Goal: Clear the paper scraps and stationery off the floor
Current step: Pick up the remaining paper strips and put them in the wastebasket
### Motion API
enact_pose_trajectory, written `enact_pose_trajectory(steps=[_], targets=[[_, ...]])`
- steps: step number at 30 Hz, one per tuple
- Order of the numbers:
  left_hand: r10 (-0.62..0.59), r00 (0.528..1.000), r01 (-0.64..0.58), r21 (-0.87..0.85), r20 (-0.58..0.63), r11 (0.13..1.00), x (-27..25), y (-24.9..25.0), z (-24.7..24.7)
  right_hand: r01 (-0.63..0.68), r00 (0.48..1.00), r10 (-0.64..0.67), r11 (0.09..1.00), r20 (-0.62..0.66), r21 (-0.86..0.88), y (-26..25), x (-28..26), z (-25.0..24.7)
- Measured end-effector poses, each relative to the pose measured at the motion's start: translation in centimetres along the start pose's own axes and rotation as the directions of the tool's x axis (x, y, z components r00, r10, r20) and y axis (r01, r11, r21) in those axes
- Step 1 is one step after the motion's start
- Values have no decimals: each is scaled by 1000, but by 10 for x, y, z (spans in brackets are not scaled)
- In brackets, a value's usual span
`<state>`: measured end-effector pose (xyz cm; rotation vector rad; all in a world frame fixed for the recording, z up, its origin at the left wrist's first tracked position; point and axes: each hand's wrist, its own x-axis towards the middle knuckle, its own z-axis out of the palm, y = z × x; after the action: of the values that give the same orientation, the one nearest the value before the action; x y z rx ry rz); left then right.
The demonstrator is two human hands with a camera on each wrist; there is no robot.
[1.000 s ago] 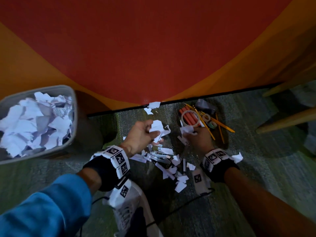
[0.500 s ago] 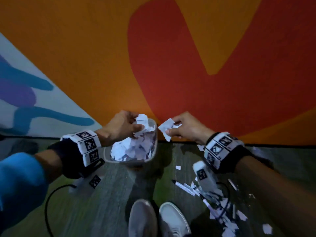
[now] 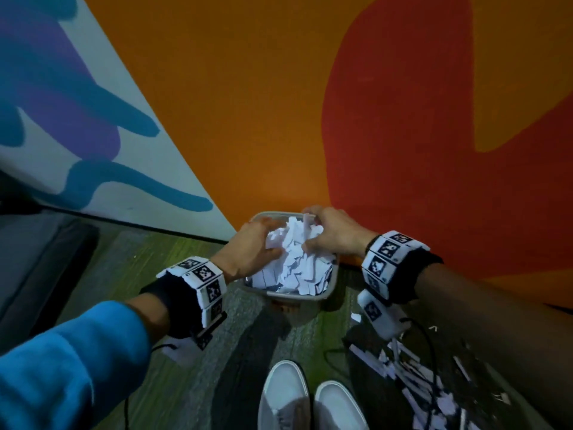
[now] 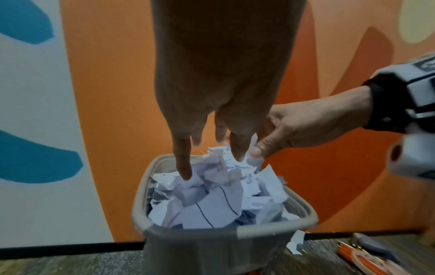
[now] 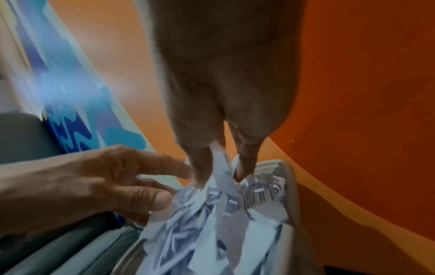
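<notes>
A grey bin (image 3: 310, 297) stands on the carpet against the orange wall, heaped with white paper scraps (image 3: 297, 268). Both hands are over it. My left hand (image 3: 274, 237) has straight fingers whose tips touch the heap; the left wrist view shows the left hand (image 4: 212, 158) reaching down onto the scraps (image 4: 212, 204). My right hand (image 3: 307, 229) is at the bin's far right, fingers curled. In the right wrist view the right hand (image 5: 221, 171) pinches a white paper strip (image 5: 220, 163) between thumb and finger just above the heap.
More paper scraps (image 3: 418, 383) and a black cable lie on the floor at lower right. Pencils and other stationery (image 4: 353, 254) lie right of the bin (image 4: 212, 230). Two white shoes (image 3: 288, 395) are just below it. A dark grey block (image 3: 37, 259) sits far left.
Both hands came from the scrap pile on the floor, carried scraps leftward to the bin, and now sit down on its heap. The left hand's fingers have straightened.
</notes>
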<state>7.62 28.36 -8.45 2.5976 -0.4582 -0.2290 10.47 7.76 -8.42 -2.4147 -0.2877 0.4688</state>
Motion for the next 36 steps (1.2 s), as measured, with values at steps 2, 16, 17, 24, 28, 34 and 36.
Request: enact_pose_trajectory(steps=[2,16,17,24,28,34,36], targets=[[25,996,-28,31,91,999,2,-4,13,75,997,-75,996,12,-39,3,-3,9],[-288,845,225,188,450,956,53,-40,74,71,931,148,824,333,-563,24,62,81],[-294,842,219,211,452,953,54,-39,76,81,933,142,814,331,-576,25,62,84],[-247,882,164,231,402,959,48,-24,44,58,924,138,870,356,-489,8,50,51],[-222,924,158,220,310,963,39,-6,0,69,952,38,941,305,-330,-9,27,9],[-160,969,141,111,189,984,30,50,-60,98,982,-40,945,187,-312,-35,-31,-56],[-93,970,82,58,224,995,30,79,-66,75,987,-22,940,159,-332,-32,-50,-74]])
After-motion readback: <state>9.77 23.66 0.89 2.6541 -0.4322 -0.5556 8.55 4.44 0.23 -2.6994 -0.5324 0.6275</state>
